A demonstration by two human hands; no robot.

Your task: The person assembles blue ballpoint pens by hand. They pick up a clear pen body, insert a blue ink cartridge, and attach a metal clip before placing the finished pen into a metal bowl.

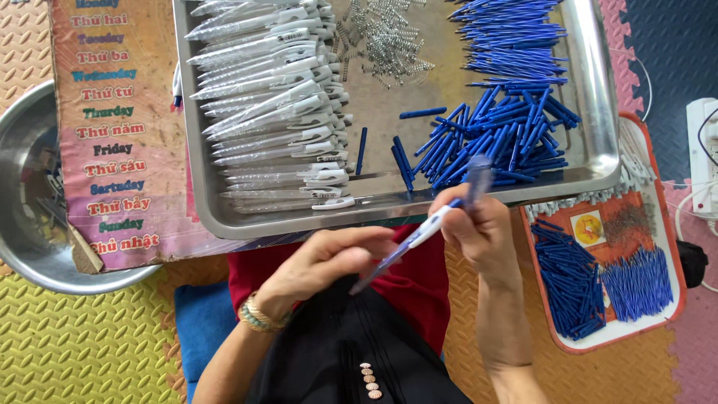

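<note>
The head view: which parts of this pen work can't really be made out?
- Pen between left hand and right hand: its upper end is blurred, its tip lies under the fingers.
- Metal tray: top cut off by the picture edge.
- Steel bowl: contents hidden by the printed card.
- Springs: too small to count.

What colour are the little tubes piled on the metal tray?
Blue tubes, clearest in the head view.

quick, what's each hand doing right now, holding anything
Left hand: loosely curled, fingers touching the lower end of the pen.
Right hand: closed in a grip on the same pen, near its upper end.
</note>
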